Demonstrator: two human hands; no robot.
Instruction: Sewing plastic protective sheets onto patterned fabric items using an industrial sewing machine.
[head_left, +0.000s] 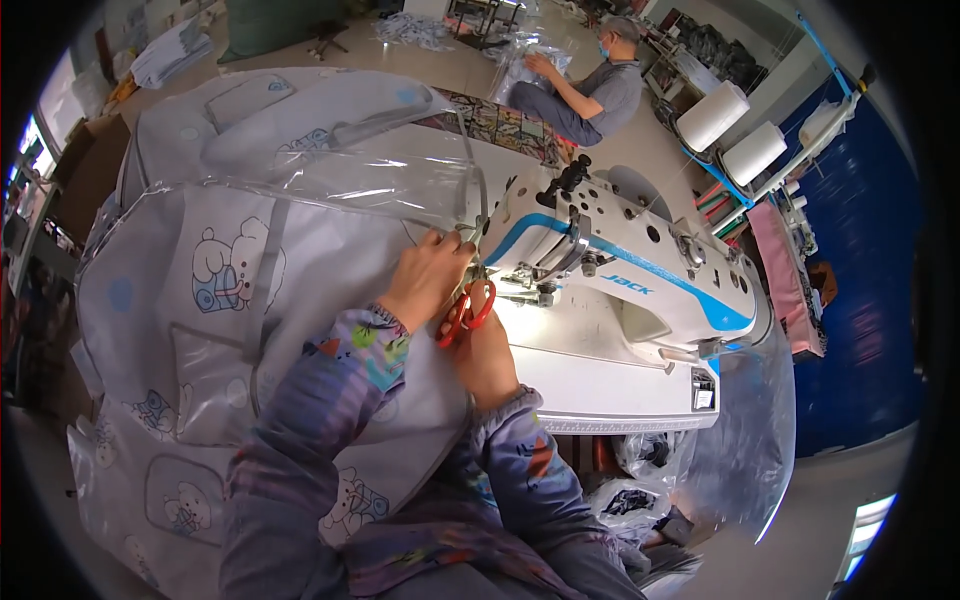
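Right hand (486, 355) closed around red-handled scissors (483, 305) by sewing-machine bed's (600, 378) left edge; left hand (428, 278) over printed sheeting (325, 240), grip indeterminable.

Red-handled scissors (469, 321) in the right fingers (480, 294)

Sleeves (300, 425), two, long, muted grey-purple; gathered cuffs (505, 413) nearest the grip; green, orange, turquoise print (366, 347) just behind.

Scissors (484, 305) in the right hand (486, 357) show red handles; fabric (325, 265) left of the left hand (430, 280), pale grey with cartoon animals and blue hearts; sewing machine (640, 262) right of both, white banded with blue.
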